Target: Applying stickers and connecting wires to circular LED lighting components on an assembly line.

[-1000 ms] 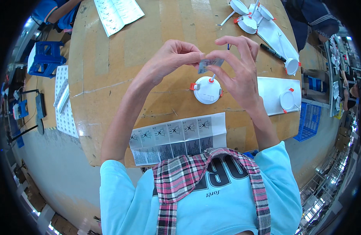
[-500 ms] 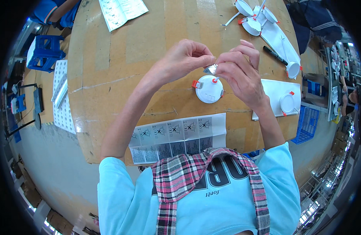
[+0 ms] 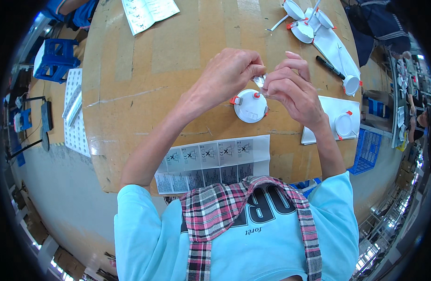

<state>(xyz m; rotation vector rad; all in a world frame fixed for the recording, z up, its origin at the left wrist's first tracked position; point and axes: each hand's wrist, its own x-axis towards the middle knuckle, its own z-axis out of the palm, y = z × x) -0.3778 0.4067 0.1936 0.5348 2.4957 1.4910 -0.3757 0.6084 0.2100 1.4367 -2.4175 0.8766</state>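
Note:
My left hand is closed in a pinch on a small silver sticker. My right hand pinches the other end of that sticker, its outer fingers curled loosely. Just below the fingers, a round white downlight lies back side up, with red-tipped spring clips at its sides. A short white cable leaves its red grommet toward my right fingertips, which hide the rest. Closer to my body, a sheet of printed labels, silver-grey and dark, lies along the table edge.
More downlights sit on white paper at the far right, near a black marker. Another downlight rests on white sheets to the right. A folded leaflet lies far left. Blue stools and a blue crate stand beside the cardboard-covered table.
Both hands have shifted slightly right, and the left wrist has turned over more. The silver sticker has moved right with them and looks more upright; the downlight stays put.

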